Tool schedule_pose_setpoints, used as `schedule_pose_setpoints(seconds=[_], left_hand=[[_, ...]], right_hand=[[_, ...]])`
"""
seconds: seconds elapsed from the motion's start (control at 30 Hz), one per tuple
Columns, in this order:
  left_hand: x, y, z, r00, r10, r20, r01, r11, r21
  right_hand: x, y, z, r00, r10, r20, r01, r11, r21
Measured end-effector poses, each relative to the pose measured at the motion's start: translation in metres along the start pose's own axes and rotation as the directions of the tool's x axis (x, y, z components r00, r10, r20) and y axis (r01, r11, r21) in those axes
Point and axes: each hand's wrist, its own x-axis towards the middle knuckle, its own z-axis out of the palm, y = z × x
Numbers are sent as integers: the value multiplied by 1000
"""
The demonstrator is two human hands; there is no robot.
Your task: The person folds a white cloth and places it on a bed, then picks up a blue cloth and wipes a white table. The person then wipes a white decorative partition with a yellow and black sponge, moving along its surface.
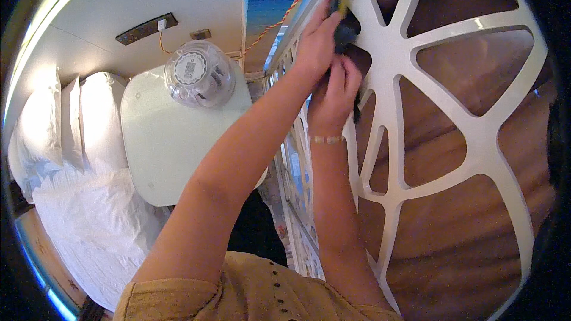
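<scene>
My left hand [317, 46] reaches to the upper edge of a white cut-out lattice panel [385, 77]. Its fingers are closed around a dark object with a yellowish edge [341, 5], blurred and of a kind I cannot make out. Just below it, my right hand [334, 96], with a pale bracelet at the wrist, is bent in a pinch beside the panel's left border. Below its fingers a small black end [357, 112] sticks out; whether it belongs to the dark object is hidden. Both hands are close together.
To the left stands a pale rounded table [178, 160] bearing a clear plastic container [199, 74]. White pillows and bedding [101, 214] lie beyond it. A red and yellow twisted cord [276, 24] runs to a wall socket strip [147, 28]. Brown fabric [440, 232] hangs behind the panel.
</scene>
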Motion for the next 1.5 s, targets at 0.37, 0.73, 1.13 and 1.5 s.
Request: schedule_pose_setpoints(seconds=[0.37,0.73,1.13,1.5], left_hand=[[-43,-38,-5,996,-1,86,-2,999,35],[27,-85,-11,898,356,260,-427,850,309],[27,-82,-26,994,-92,-66,106,964,246],[-80,-85,-38,797,-380,470,368,922,121]], right_hand=[[-43,30,-11,995,-10,102,22,993,-116],[14,54,17,953,-241,184,301,825,-479],[2,42,35,983,24,185,38,944,-328],[-120,66,-18,973,145,182,-64,919,-389]])
